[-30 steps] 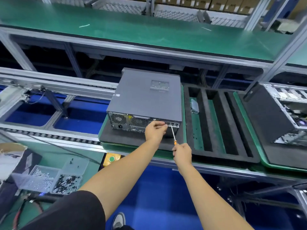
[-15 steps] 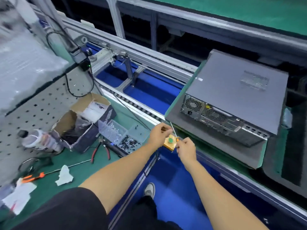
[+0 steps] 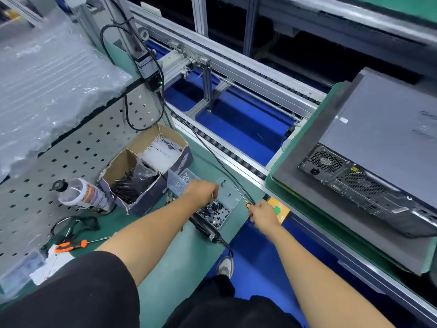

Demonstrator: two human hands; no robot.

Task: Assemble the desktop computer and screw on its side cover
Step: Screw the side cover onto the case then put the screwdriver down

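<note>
The grey desktop computer lies on its side on a dark foam pad at the right, its side cover on and its rear panel facing me. My left hand reaches into a clear tray of black screws on the green bench, fingers curled down over the screws; whether it holds one is hidden. My right hand grips a small orange-handled screwdriver, its thin shaft pointing up and left, beside a yellow box with a green button.
A second clear tray of silver screws sits behind the black ones. Cardboard boxes with cable ties, a bottle, an orange-handled tool and an electric screwdriver lie on the bench. The conveyor rail runs between bench and computer.
Both hands left the computer's rear panel and swung left. My left hand has dropped into the black screw tray; my right hand still carries the screwdriver near the yellow button box.
</note>
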